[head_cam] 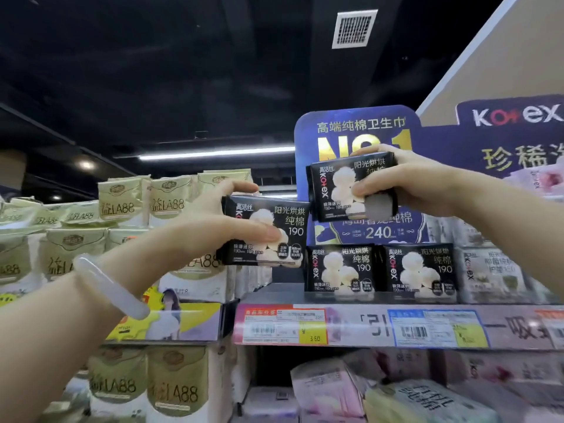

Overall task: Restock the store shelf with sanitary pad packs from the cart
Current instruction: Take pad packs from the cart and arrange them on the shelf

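Setting, head view: Dark ceiling with a white vent (354, 29) overhead; we face a store shelf (396, 299) with price tags along its front lip and a blue promotional sign (357, 126) standing behind the goods.
Shelf stock: two black packs (380, 268) stand upright side by side on the shelf, touching; pale green packs (146, 203) are stacked to the left, pink and white ones on the level below.
Left hand: our left hand (219, 221) grips a black pad pack (268, 232), thumb across the face and fingers curled over the top edge, held in the air just left of the standing row. A pale bangle (110, 288) sits on that wrist.
Right hand: our right hand (409, 184) pinches a second pad pack (345, 184) from its right end, fingers wrapped round it, above the standing pair.
Cart: not in view.
Step in hand: we judge we are about to shelve both packs.
How to do it well: we should lower the right pack squarely onto the pair beneath, label facing out, edges aligned so it does not slide off. The left pack seems best stood in the gap left of the row, pressed against its neighbour.
Risk: soft wrappers slip; letting go only once each pack rests flat should prevent a tumble.
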{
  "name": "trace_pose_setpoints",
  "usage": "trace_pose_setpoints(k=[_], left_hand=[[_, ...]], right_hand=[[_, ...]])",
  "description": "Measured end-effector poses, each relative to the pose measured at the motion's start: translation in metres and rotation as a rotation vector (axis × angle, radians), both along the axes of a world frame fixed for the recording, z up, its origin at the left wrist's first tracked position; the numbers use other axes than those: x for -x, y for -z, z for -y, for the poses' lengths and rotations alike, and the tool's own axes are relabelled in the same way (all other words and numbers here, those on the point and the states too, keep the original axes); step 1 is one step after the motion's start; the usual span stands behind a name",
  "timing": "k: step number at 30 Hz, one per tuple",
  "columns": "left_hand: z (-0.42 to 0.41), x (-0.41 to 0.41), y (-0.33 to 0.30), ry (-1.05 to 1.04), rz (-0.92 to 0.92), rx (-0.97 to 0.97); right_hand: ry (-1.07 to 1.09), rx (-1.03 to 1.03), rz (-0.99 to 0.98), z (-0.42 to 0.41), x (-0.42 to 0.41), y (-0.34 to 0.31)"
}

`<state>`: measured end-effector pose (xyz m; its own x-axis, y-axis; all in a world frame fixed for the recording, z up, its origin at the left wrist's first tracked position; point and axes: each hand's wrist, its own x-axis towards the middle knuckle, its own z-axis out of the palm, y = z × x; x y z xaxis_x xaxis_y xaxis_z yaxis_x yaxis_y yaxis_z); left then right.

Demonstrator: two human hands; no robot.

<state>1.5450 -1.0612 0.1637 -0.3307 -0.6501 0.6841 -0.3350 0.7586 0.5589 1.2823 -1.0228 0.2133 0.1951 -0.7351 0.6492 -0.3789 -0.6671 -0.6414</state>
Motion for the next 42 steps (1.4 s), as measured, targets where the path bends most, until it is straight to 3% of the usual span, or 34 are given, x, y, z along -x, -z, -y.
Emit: trace_pose_setpoints(k=[5, 8, 23, 33, 35, 39, 42], left_hand=[[0.002, -0.002, -0.004, 0.024, -0.097, 0.015], [0.006, 0.005, 0.004, 0.017, -0.044, 0.007], [0.010, 0.008, 0.013, -0.008, -0.036, -0.024], [0.006, 0.011, 0.015, 0.010, -0.044, -0.038], [0.004, 0.011, 0.015, 0.018, -0.046, -0.043], [0.002, 0.013, 0.015, 0.016, -0.047, -0.012], [0.002, 0.013, 0.017, -0.011, -0.039, 0.015]], right_hand=[[-0.015, -0.122, -0.131, 0.022, 0.011, 0.002], [0.043, -0.220, -0.273, 0.027, 0.013, 0.009], [0.141, -0.166, -0.180, 0.028, 0.026, 0.005], [0.212, -0.255, -0.200, 0.026, 0.019, 0.010], [0.293, -0.183, -0.244, 0.019, 0.016, 0.008], [0.301, 0.199, -0.325, -0.003, -0.018, 0.002], [0.209, 0.168, -0.634, -0.017, -0.056, 0.001]])
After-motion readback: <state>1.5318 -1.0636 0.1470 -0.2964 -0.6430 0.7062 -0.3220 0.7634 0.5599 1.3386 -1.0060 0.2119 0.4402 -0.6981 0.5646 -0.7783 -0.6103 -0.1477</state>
